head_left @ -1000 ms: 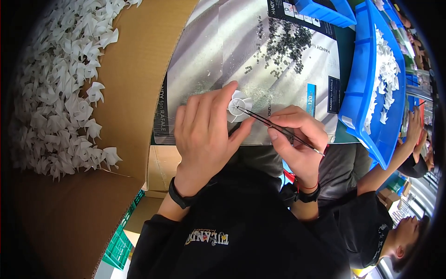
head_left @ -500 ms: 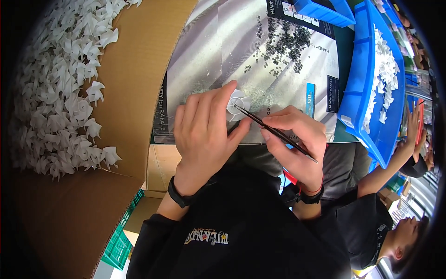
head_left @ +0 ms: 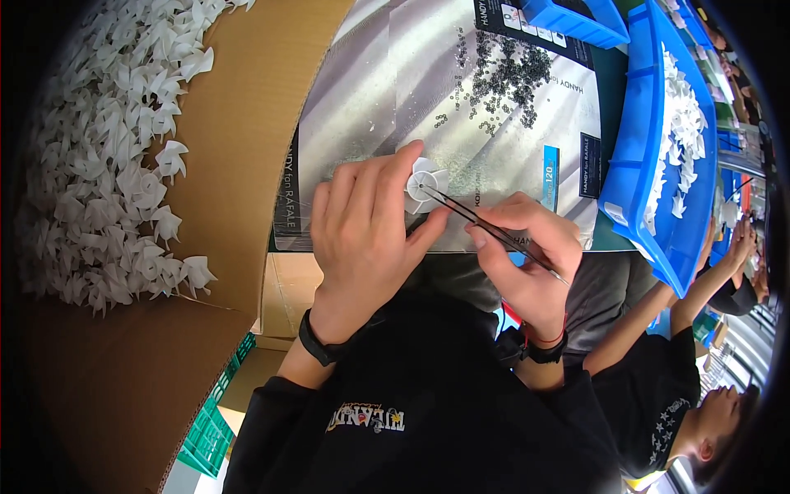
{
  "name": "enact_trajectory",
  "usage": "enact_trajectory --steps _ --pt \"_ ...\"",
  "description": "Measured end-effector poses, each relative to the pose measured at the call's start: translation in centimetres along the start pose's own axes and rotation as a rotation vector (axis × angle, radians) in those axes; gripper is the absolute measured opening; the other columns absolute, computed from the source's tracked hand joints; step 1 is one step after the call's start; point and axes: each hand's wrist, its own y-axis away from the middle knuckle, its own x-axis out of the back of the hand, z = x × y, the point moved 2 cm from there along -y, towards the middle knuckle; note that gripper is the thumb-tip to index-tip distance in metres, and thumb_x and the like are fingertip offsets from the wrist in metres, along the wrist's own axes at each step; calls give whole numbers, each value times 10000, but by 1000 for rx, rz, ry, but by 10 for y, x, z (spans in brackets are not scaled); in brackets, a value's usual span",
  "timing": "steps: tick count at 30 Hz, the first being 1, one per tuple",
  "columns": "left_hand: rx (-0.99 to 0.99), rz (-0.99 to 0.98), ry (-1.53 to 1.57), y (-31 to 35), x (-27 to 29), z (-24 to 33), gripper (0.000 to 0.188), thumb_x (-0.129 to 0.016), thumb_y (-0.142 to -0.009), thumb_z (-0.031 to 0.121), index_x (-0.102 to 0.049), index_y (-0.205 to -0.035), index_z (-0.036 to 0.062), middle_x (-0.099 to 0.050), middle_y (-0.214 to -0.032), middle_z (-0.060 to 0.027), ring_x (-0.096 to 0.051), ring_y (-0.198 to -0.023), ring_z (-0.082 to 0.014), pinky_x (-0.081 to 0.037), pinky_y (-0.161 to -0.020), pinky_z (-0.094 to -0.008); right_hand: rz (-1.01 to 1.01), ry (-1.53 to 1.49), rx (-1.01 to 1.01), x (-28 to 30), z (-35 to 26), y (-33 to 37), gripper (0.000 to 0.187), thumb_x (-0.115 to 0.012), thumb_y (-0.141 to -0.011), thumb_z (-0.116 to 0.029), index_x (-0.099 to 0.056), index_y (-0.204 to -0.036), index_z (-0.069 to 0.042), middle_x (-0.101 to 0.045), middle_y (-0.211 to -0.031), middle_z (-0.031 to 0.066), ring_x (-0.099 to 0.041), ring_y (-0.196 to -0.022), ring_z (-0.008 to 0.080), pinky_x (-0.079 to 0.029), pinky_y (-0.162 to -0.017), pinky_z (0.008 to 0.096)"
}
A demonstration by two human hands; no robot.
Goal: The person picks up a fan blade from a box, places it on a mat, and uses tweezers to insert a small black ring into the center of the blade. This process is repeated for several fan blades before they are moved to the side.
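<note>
while i follow the work from afar through the head view, i have the white finned wheel (head_left: 425, 176) at the near part of the printed sheet (head_left: 420, 82), caught between index finger and thumb of the left hand (head_left: 358, 222); the other fingers lie together, lightly bent. the right hand (head_left: 531, 247) pinches dark tweezers (head_left: 495, 234) between thumb and fingers, tips at the wheel's hub. i cannot tell whether they grip anything there, nor whether the wheel rests on the sheet. to do this well, i would keep the left grip firm yet gentle, since the fins look thin and may bend, hold the wheel face up, and guide the tips straight over the hub's centre with small finger motions, because a slanted push could slip off. beyond the wheel, loose black rings (head_left: 514, 70) lie scattered on the sheet, in no container. at left, a big cardboard box (head_left: 239, 123) is heaped with white finned pieces (head_left: 107, 165). at right, a long blue bin (head_left: 646, 148) holds a smaller strewn pile of white parts (head_left: 685, 119), and another blue bin (head_left: 580, 26) is cut off at the top, its contents out of view.
</note>
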Motion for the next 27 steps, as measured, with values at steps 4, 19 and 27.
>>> enact_trajectory --steps 4,19,27 --pt "-3 5 -3 1 -1 -1 670 -867 -684 243 -624 -1280 60 -673 -1026 -40 -615 -896 -224 -423 -720 -350 20 -19 36 1 -3 -2 178 -713 -785 120 -684 -952 68 -709 -827 109 -654 -718 133 -489 -659 229" --pt "229 228 -134 -2 49 -22 563 -797 -793 231 -587 -1284 54 -553 -1277 -157 -526 -1169 -363 -419 -971 -475 762 363 137 94 -23 16 73 -683 -905 -15 -666 -934 49 -677 -858 138 -642 -766 185 -520 -722 302" --pt "461 374 -357 -25 69 -46 513 -757 -838 227 -580 -1291 63 -480 -1397 -179 -461 -1274 -390 -371 -1055 -519 950 431 287 103 -14 17 106 -654 -930 -11 -645 -1019 46 -657 -904 135 -614 -775 183 -519 -737 309"
